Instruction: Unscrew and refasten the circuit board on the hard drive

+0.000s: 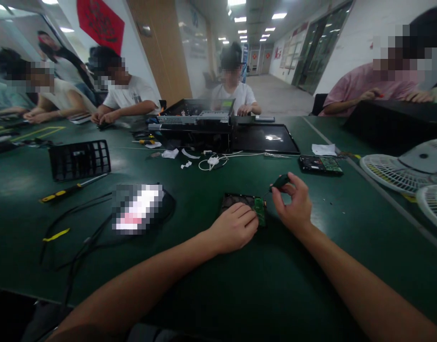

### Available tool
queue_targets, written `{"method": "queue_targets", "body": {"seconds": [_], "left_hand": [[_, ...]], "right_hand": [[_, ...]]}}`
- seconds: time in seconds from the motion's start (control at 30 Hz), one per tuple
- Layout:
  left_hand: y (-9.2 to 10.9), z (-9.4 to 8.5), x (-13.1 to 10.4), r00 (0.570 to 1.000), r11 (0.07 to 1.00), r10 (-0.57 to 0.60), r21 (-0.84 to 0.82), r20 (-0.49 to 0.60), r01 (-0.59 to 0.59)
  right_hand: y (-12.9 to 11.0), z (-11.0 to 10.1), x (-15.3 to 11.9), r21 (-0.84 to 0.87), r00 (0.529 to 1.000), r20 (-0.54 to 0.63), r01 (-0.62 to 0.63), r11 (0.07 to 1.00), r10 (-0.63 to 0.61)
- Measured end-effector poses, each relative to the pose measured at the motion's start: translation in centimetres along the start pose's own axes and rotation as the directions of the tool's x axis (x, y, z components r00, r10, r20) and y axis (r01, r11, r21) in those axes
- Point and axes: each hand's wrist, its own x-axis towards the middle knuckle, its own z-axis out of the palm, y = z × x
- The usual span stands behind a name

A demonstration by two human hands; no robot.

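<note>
A hard drive (260,216) with a green circuit board lies on the green table in front of me. My left hand (236,228) lies over its near side, fingers bent together and gripping it, so much of the drive is hidden. Just to the right, my right hand (295,202) pinches the dark handle of a small screwdriver (279,182). The tool is tilted, and its thin shaft slants down-left toward the drive's right edge. Whether the tip touches the drive, I cannot tell.
A second hard drive (321,165) lies farther right, beside white fan grilles (385,171). Leftward are a blurred-out badge on a lanyard (140,209), a yellow-black screwdriver (66,192) and a black grille panel (80,160). An open computer case (197,114) stands ahead; several people sit around.
</note>
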Motion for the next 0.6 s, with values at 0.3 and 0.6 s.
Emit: {"method": "queue_targets", "body": {"seconds": [0.3, 0.6], "left_hand": [[-0.3, -0.6, -0.4, 0.952, 0.929, -0.301, -0.207, 0.062, 0.307], [0.0, -0.8, 0.7, 0.754, 0.707, -0.621, -0.262, 0.215, 0.657]], "right_hand": [[-1.1, -0.8, 1.6, 0.054, 0.995, 0.090, -0.047, 0.997, 0.042], [-1.8, -1.6, 1.2, 0.027, 0.997, 0.081, -0.007, 1.000, 0.005]]}}
